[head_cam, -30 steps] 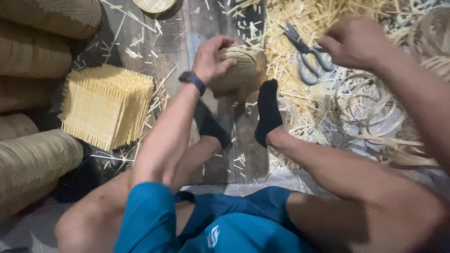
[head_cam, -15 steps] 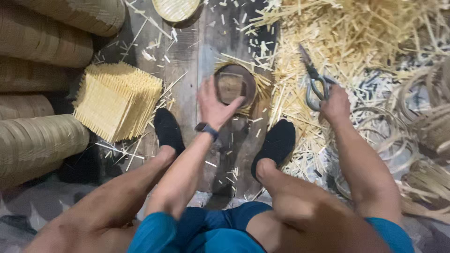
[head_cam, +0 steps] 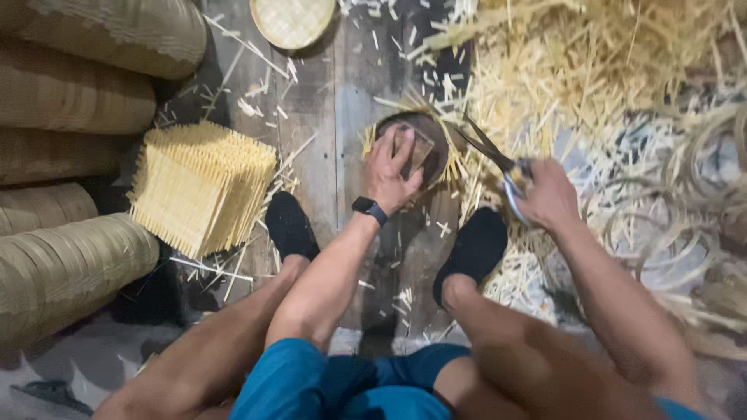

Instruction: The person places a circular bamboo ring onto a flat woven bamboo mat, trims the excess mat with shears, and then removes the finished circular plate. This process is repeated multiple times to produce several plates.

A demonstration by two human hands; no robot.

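I note two changes from half a second ago. The right hand (head_cam: 548, 194), which then lay on the scissors where they rested among the straw, now has them lifted, its grip clamped round the handles. The left hand (head_cam: 391, 167) remains pressed flat on the round woven piece (head_cam: 424, 144), fingers spread rather than closed, holding it down on the plank floor (head_cam: 342, 93). From this I judge that the work has passed from fetching the tool to trimming the fringe of loose strip ends around the piece's rim.

The scissors (head_cam: 486, 152) point far and left, blades slightly parted, tips touching or just beside the right edge of the woven piece. Their long axis runs diagonally from the right hand, near and right, up to the piece.

The woven piece sits at mid-scene, beyond both black-socked feet (head_cam: 289, 225). A square stack of cut strips (head_cam: 201, 183) lies to the left, and loose straw (head_cam: 591, 70) lies far right.
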